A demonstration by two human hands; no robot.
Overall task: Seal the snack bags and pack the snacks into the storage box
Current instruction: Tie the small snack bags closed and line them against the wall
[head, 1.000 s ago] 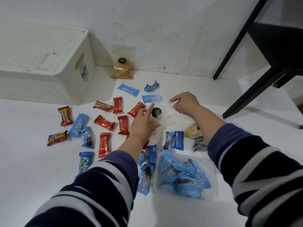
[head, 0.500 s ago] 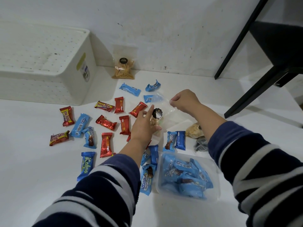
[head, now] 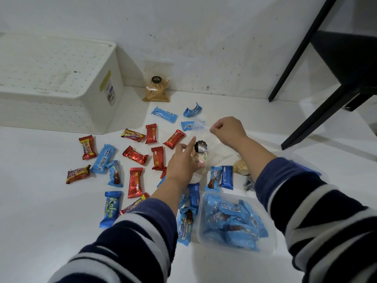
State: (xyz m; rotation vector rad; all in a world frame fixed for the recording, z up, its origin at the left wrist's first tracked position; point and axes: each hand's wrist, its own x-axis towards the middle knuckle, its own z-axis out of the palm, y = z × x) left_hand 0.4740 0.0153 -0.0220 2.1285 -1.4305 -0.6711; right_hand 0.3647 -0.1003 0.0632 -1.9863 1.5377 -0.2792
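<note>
Item: clear plastic snack bag with a round black sticker (head: 201, 149), lying on the white floor (head: 40, 201) between both hands. Left hand (head: 184, 163): fingers extended, slightly spread, resting on the bag's lower filled part. Right hand (head: 227, 130): fingers curled, pinching the bag's open top edge. Adjacent: scattered red and blue wrapped snack bars; clear plastic tub of blue bars (head: 234, 223), near right; white perforated storage box (head: 61, 82), far left, well apart; second bag of stick snacks (head: 156, 91) against the wall.
</note>
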